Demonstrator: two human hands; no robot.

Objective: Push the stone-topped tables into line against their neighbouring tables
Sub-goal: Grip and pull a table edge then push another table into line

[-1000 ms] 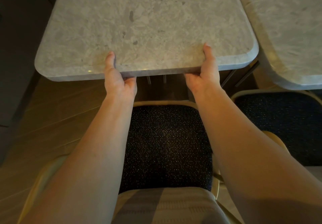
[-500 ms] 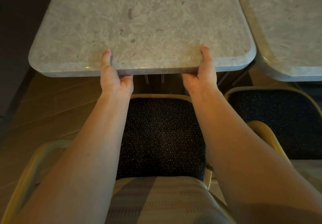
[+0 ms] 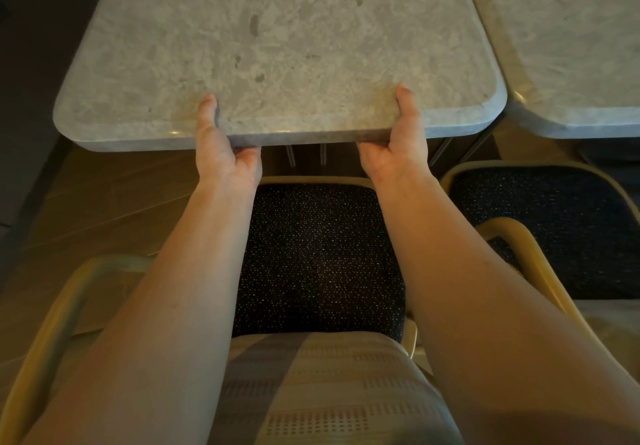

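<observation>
A grey stone-topped table [image 3: 284, 46] with rounded corners fills the upper middle of the head view. My left hand [image 3: 221, 150] grips its near edge, thumb on top and fingers under the slab. My right hand [image 3: 398, 146] grips the same edge further right in the same way. A second stone-topped table [image 3: 571, 46] stands to the right. Their sides run nearly parallel with a narrow gap between them, and their near edges lie almost level.
A chair with a dark speckled seat [image 3: 318, 257] and yellow frame stands under my arms, its striped backrest [image 3: 322, 392] nearest me. A second matching chair [image 3: 554, 223] is at the right. Wooden floor [image 3: 104, 209] lies at the left beside a dark wall [image 3: 31, 63].
The table in my hands has swung so its right side now lies closer to the neighbouring table, and the two near edges have come almost level. My grip is unchanged.
</observation>
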